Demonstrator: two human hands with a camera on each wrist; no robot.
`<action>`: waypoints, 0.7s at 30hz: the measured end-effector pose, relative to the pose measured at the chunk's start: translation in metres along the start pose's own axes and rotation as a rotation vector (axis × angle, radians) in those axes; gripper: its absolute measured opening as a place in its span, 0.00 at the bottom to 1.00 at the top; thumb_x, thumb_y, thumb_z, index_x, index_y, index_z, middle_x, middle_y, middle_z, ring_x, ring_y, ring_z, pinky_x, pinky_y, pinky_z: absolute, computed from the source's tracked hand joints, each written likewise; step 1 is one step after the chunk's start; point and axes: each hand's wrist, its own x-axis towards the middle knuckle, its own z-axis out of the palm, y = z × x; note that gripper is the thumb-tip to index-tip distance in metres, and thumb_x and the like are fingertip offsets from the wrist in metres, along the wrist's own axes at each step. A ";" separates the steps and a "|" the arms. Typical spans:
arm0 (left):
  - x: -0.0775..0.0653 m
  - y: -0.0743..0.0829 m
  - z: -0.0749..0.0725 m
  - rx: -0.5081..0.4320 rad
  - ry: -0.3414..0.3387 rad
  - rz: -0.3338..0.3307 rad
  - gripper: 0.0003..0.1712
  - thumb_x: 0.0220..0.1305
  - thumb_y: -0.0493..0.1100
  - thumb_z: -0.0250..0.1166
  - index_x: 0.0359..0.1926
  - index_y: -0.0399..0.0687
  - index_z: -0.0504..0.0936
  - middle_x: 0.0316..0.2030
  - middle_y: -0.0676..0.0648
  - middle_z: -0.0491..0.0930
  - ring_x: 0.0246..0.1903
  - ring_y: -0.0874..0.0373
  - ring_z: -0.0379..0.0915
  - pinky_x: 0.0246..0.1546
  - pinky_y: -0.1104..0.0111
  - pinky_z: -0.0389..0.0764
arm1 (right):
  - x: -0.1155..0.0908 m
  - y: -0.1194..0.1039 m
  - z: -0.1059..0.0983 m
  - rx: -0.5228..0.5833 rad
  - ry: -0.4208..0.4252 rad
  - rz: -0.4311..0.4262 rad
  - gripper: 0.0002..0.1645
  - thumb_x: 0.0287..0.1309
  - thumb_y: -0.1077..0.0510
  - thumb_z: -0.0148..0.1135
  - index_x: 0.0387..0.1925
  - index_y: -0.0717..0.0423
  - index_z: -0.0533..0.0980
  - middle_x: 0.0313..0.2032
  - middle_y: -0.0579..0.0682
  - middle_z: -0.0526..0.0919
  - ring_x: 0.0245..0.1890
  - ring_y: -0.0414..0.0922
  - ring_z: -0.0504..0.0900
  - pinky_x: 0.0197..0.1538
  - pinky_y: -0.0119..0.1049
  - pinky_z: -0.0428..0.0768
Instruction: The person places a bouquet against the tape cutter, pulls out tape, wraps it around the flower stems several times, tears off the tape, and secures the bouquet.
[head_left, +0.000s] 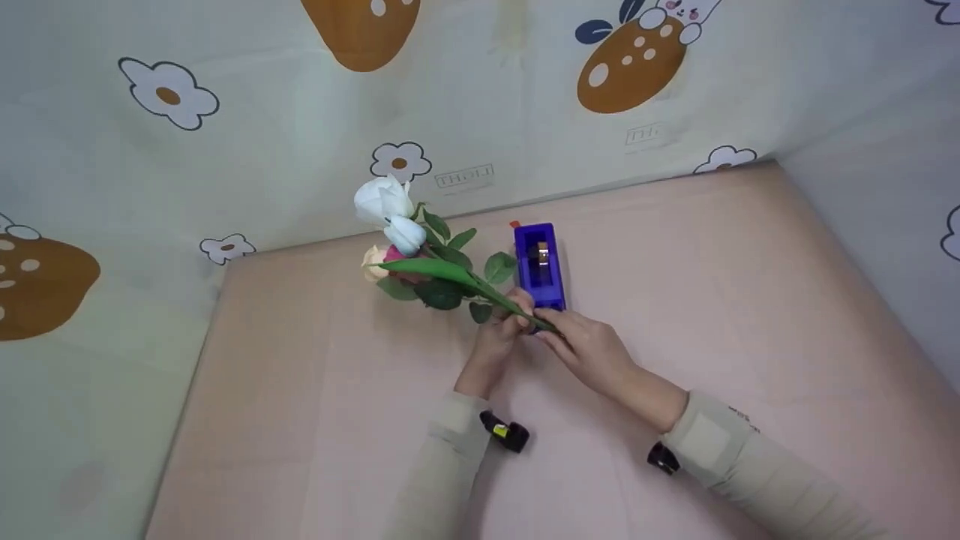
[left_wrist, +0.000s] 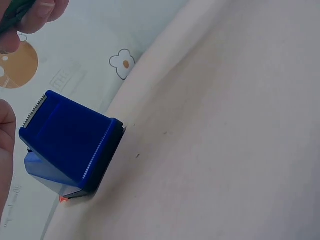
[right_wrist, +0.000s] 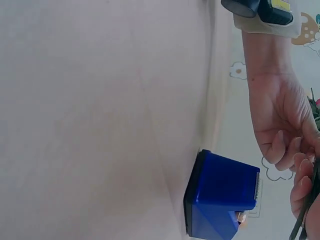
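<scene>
A bunch of flowers with white, cream and pink blooms and green leaves slants up to the left in the head view. My left hand grips its stems below the leaves. Close beside it, my right hand pinches the lower stem ends, and the dark stems show between the fingers in the right wrist view. Just beyond both hands stands a blue tape dispenser with a roll in its middle. Its toothed metal cutter faces the hands in the left wrist view.
A pinkish cloth covers the table. Behind it rises a pale curtain printed with flowers and brown shapes, which also runs along both sides. A small orange-red tip pokes out by the dispenser's far end.
</scene>
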 end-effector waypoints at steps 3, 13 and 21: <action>0.000 0.000 -0.001 -0.010 0.007 -0.022 0.10 0.48 0.62 0.55 0.25 0.66 0.75 0.26 0.61 0.65 0.23 0.68 0.58 0.25 0.75 0.60 | 0.001 -0.001 0.001 -0.018 0.014 -0.005 0.18 0.52 0.64 0.63 0.47 0.64 0.76 0.34 0.55 0.83 0.29 0.44 0.82 0.30 0.32 0.79; -0.002 0.001 -0.004 0.059 0.164 -0.159 0.20 0.39 0.66 0.61 0.28 0.61 0.79 0.22 0.60 0.69 0.21 0.68 0.60 0.23 0.75 0.61 | 0.003 -0.001 0.003 -0.175 0.046 -0.080 0.20 0.49 0.68 0.64 0.47 0.63 0.76 0.28 0.53 0.80 0.24 0.43 0.80 0.25 0.30 0.77; -0.012 0.015 -0.006 0.247 0.205 -0.437 0.34 0.39 0.67 0.65 0.27 0.37 0.80 0.21 0.58 0.73 0.24 0.64 0.63 0.29 0.73 0.65 | 0.003 0.002 0.002 -0.337 0.103 -0.146 0.23 0.42 0.70 0.68 0.45 0.63 0.78 0.24 0.53 0.76 0.18 0.42 0.74 0.20 0.30 0.74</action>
